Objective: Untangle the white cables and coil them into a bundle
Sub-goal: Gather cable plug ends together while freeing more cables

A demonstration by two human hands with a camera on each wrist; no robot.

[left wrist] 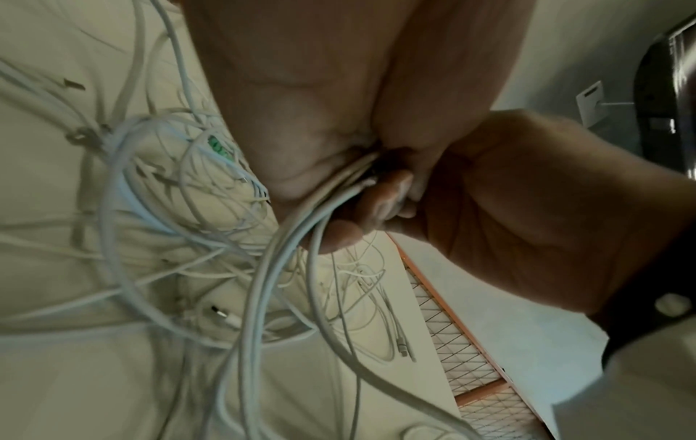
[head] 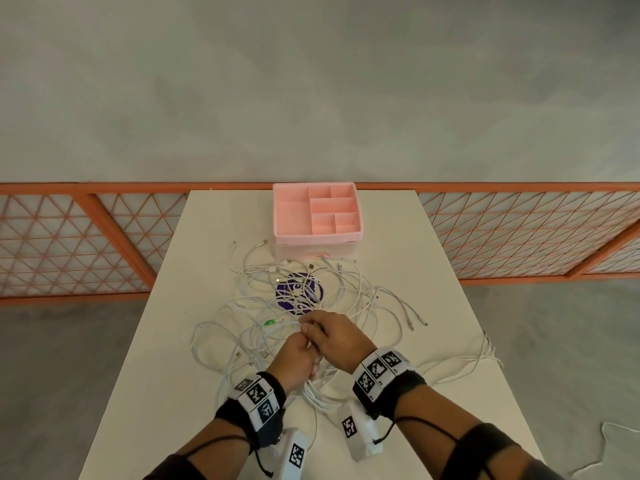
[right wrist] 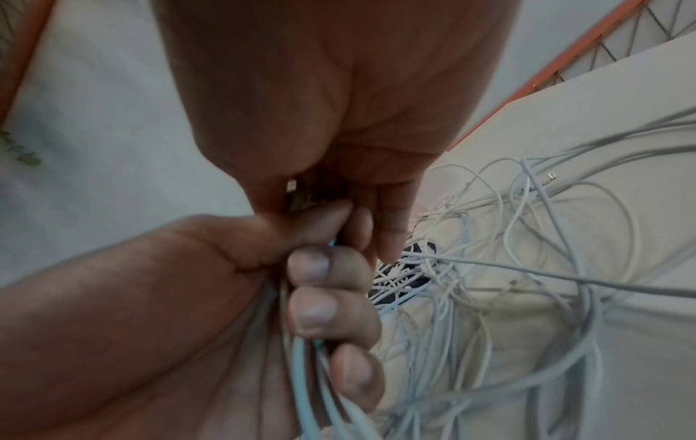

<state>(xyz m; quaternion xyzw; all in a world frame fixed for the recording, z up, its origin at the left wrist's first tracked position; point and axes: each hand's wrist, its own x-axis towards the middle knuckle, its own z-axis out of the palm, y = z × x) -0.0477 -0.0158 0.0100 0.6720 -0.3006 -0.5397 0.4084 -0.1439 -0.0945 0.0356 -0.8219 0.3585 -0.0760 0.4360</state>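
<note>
**Both hands pinched on a gathered run of cable, tangle still loose on the table**

The white cables [head: 304, 303] lie in a loose sprawl on the table [head: 433, 265], on the person's side of the pink organiser box [head: 317, 213], spreading over a purple sticker [head: 298, 293] just in front of that box. A green-tipped plug [head: 270, 322] sits in the heap further from the box, and one strand trails off the table edge well to the right of it.

The left hand [head: 296, 362] has its fingers curled round several strands gathered together; the right wrist view shows those fingers [right wrist: 327, 312] closed over the bunch. The right hand [head: 337, 341] touches it from the box side, thumb and fingertips pinched on the same strands where they leave the left fist.

These cables look light, thin and limp, so they should follow any pull and drag neighbouring loops along. The smooth jackets will likely slip through a slack pinch, and the small plugs may snag in crossings. The best hold is probably near a free plug end, feeding the length through the fingers and winding it round the left hand, rather than tugging mid-strand, which could tighten knots.
</note>
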